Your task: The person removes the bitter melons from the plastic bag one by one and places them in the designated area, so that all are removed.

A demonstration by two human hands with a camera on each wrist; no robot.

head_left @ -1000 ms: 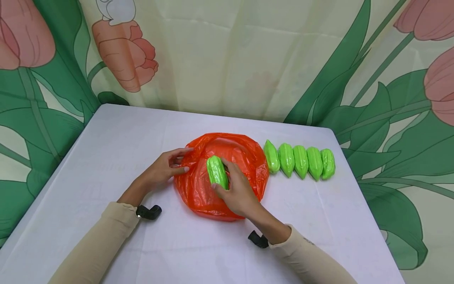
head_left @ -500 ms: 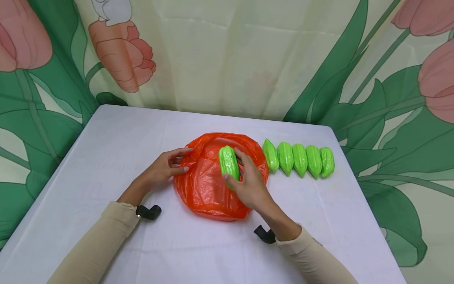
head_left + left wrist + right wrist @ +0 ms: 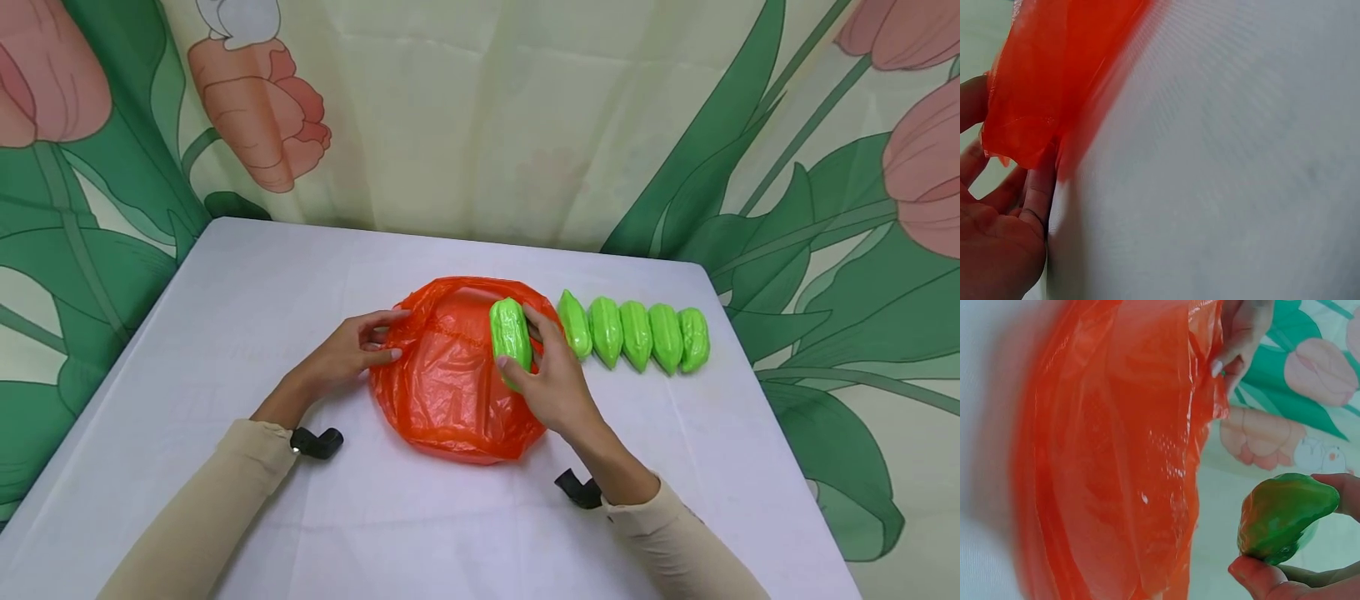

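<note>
A red plastic bag (image 3: 457, 392) sits with its mouth spread wide in the middle of the table. My left hand (image 3: 348, 354) pinches its left rim, and in the left wrist view that hand's fingers (image 3: 1038, 194) reach under the hanging edge of the film. My right hand (image 3: 557, 379) holds a shiny, ribbed green star fruit (image 3: 512, 333) between thumb and fingers, above the right part of the bag. Seen from the right wrist, the star fruit (image 3: 1282, 515) shows its ridged end, beside and apart from the bag's rim.
Just right of the bag, several more green star fruits (image 3: 636, 336) lie side by side in a row. They rest on a white-covered table (image 3: 420, 533). A curtain (image 3: 465, 125) with tulip and carrot prints hangs behind the table.
My right hand has moved rightward and slightly away from me with the star fruit, from the bag's middle to its right side. My left hand stays at the left rim.
</note>
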